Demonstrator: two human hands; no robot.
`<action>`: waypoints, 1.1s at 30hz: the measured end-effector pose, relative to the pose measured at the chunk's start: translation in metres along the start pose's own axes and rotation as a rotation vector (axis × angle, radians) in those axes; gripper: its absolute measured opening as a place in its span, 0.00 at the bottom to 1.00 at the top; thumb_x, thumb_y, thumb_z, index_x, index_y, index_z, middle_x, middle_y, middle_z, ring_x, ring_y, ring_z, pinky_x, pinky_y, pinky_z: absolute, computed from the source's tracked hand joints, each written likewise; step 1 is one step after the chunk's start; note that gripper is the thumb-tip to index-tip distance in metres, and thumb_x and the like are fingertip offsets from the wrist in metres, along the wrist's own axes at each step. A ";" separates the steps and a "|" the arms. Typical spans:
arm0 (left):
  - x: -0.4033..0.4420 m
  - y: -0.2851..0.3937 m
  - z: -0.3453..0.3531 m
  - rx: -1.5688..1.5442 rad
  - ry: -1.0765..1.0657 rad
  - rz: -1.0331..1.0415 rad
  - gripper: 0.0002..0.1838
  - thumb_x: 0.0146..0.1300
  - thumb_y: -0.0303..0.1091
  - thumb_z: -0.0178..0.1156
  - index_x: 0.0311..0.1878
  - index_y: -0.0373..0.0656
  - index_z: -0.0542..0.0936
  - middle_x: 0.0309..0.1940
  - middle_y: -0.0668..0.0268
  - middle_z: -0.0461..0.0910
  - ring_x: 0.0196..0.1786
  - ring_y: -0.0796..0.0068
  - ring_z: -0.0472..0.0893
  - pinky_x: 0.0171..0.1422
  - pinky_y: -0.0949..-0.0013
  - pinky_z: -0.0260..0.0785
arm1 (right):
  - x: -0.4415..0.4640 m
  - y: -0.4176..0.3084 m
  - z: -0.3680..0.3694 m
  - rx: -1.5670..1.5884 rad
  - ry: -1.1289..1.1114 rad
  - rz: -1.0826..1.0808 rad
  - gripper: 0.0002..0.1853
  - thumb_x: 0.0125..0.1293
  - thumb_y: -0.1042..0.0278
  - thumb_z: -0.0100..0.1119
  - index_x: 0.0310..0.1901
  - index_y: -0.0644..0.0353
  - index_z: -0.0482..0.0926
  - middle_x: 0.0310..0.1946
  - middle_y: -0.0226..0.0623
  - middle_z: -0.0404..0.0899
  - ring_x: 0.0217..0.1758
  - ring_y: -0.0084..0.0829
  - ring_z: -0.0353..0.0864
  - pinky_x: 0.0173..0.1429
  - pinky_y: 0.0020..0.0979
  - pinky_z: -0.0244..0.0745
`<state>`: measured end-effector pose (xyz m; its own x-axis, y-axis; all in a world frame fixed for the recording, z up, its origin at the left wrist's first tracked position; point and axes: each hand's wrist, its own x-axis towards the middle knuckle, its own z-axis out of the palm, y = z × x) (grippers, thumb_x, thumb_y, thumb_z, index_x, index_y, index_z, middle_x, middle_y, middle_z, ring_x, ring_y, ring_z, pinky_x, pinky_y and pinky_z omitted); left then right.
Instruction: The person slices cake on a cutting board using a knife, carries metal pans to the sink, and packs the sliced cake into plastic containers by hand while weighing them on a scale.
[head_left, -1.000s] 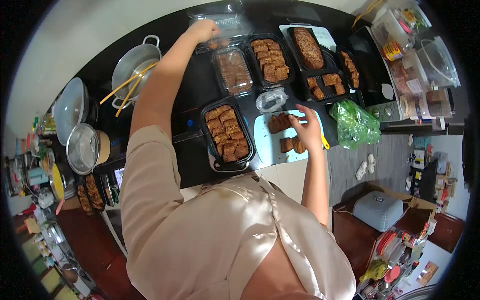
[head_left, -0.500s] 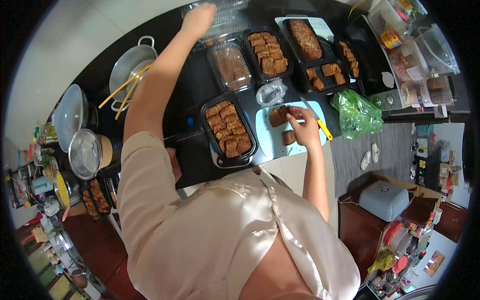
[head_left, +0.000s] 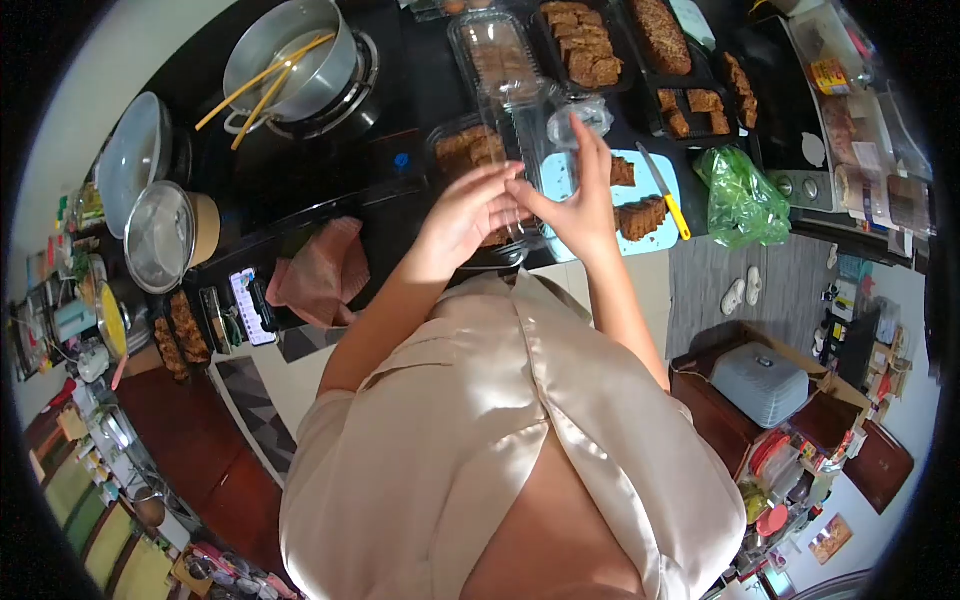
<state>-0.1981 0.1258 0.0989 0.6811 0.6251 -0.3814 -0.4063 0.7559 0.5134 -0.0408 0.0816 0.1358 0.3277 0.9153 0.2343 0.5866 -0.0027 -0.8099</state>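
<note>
My left hand (head_left: 462,222) holds a clear plastic lid (head_left: 518,135), which stands tilted above the near black tray of brown loaf slices (head_left: 460,150). Lid and hands hide much of that tray. My right hand (head_left: 582,215) is at the lid's right side, thumb and fingers spread apart, the thumb near my left fingertips; it seems to touch the lid. Just right of it, on a light blue cutting board (head_left: 655,170), lie cut brown loaf pieces (head_left: 640,217) and a yellow-handled knife (head_left: 665,193).
Behind are a lidded tray (head_left: 497,60), a tray of slices (head_left: 582,45) and a whole brown loaf (head_left: 660,38). A green plastic bag (head_left: 740,195) sits right. Leftward are a pot (head_left: 290,65) with chopsticks (head_left: 265,88), a pink cloth (head_left: 325,275) and a phone (head_left: 250,305).
My left hand has come back from the far stack of clear plastic with a lid. My right hand has left the loaf pieces and moved left to the lid. The view has shifted.
</note>
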 end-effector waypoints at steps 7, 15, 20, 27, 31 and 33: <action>-0.039 -0.014 -0.052 0.511 0.382 0.010 0.21 0.67 0.48 0.53 0.43 0.36 0.77 0.33 0.60 0.80 0.28 0.73 0.81 0.34 0.75 0.75 | -0.027 0.008 0.043 -0.298 -0.044 -0.056 0.43 0.38 0.55 0.73 0.60 0.57 0.68 0.60 0.57 0.60 0.58 0.55 0.64 0.59 0.47 0.62; -0.022 -0.036 -0.108 0.486 0.398 0.091 0.22 0.69 0.35 0.49 0.63 0.36 0.63 0.39 0.57 0.76 0.29 0.71 0.80 0.32 0.70 0.78 | -0.041 0.006 0.079 -0.457 -0.098 -0.030 0.42 0.40 0.53 0.71 0.60 0.56 0.68 0.62 0.55 0.58 0.61 0.53 0.60 0.59 0.48 0.60; -0.012 -0.037 -0.108 0.496 0.363 0.074 0.26 0.68 0.32 0.50 0.65 0.35 0.57 0.37 0.54 0.75 0.28 0.68 0.81 0.29 0.68 0.79 | -0.044 0.009 0.086 -0.453 -0.112 -0.080 0.43 0.39 0.55 0.71 0.61 0.55 0.67 0.62 0.56 0.58 0.61 0.54 0.60 0.60 0.48 0.57; -0.017 -0.053 -0.100 0.438 0.301 0.043 0.35 0.66 0.25 0.48 0.69 0.40 0.39 0.39 0.50 0.72 0.26 0.66 0.81 0.26 0.68 0.79 | -0.057 0.016 0.068 -0.465 -0.211 -0.082 0.41 0.41 0.51 0.69 0.62 0.48 0.69 0.65 0.54 0.57 0.64 0.54 0.59 0.63 0.50 0.56; -0.016 -0.060 -0.099 0.482 0.309 0.085 0.36 0.65 0.24 0.49 0.70 0.40 0.39 0.38 0.50 0.73 0.24 0.66 0.81 0.27 0.68 0.79 | -0.055 0.016 0.058 -0.564 -0.246 -0.086 0.38 0.47 0.46 0.67 0.62 0.42 0.69 0.65 0.50 0.58 0.66 0.53 0.58 0.65 0.52 0.55; -0.010 -0.054 -0.106 0.550 0.325 0.102 0.36 0.64 0.23 0.49 0.69 0.39 0.41 0.37 0.51 0.74 0.24 0.67 0.81 0.27 0.69 0.79 | -0.052 0.031 0.058 -0.495 -0.250 -0.093 0.35 0.50 0.47 0.65 0.62 0.42 0.69 0.64 0.50 0.60 0.65 0.53 0.60 0.65 0.51 0.56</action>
<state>-0.2478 0.0993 -0.0058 0.4017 0.7808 -0.4786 -0.0295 0.5333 0.8454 -0.0823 0.0573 0.0670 0.1075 0.9882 0.1089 0.9018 -0.0508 -0.4291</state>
